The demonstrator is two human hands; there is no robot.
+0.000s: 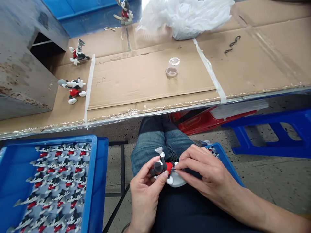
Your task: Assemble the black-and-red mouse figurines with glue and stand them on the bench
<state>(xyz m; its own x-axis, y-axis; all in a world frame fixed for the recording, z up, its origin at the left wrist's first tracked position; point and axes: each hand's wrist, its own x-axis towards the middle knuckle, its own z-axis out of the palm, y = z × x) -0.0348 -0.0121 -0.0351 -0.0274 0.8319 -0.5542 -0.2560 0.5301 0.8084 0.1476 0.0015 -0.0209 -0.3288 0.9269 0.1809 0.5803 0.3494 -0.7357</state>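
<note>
My left hand (145,197) and right hand (209,174) are together on a mouse figure (163,169), which I hold low over my jeans (157,142). My left hand is clamped around its dark body, probably to keep it steady. My right fingertips (178,171) pinch in beside its red shorts (169,167), working close to the figure rather than bearing its weight. A white foot (176,179) sticks out towards the right, and a small funnel-shaped horn (159,150) points far.

Near on my left, a blue tray (96,181) holds rows of matching figures (58,183), packed tightly and all laid the same way, which looks like a neat way to fit many in. A second blue tray (224,161) sits near on my right, mostly hidden by my arm and lap (only a corner shows, with a bit of another figure (213,151) in it).

On the far cardboard-covered surface (150,77), two more figures (77,53) (72,87) lie towards the left, and a third (124,13) stands beyond the cardboard's far edge. A clear plastic cup (172,68) stands mid-surface, with a black wire (232,44) to its right and a white plastic bag (184,16) at the far edge.
</note>
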